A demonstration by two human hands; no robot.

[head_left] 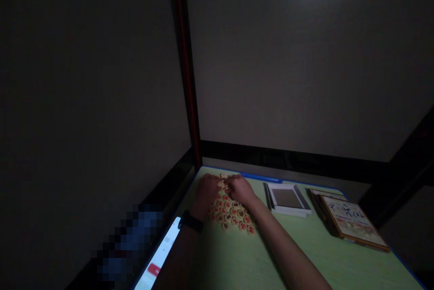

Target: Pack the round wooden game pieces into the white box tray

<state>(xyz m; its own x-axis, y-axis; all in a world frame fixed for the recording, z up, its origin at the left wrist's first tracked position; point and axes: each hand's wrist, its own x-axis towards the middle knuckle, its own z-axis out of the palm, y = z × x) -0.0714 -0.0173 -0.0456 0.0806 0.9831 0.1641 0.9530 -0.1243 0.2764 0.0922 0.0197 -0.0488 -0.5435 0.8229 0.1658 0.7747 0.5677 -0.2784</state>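
Observation:
Round wooden Chinese chess pieces (233, 211) with red or black characters lie face up in a close group on the pale green table (220, 263). At the far end of the group, my left hand (206, 190) reaches in from the left, its fingers bent at the pieces; what they hold is hidden. Opposite it, my right hand (240, 188) has its fingers curled and closed on a piece at the group's narrow end. A few plain-looking pieces (222, 184) show between the hands. My left wrist wears a dark band (192, 222).
A lit phone (159, 258) lies along the table's left edge. To the right sit a white open box (288, 198) and a stack of brown-edged, printed boards or boxes (352, 217). Grey walls meet behind the table at a dark red post (186, 59).

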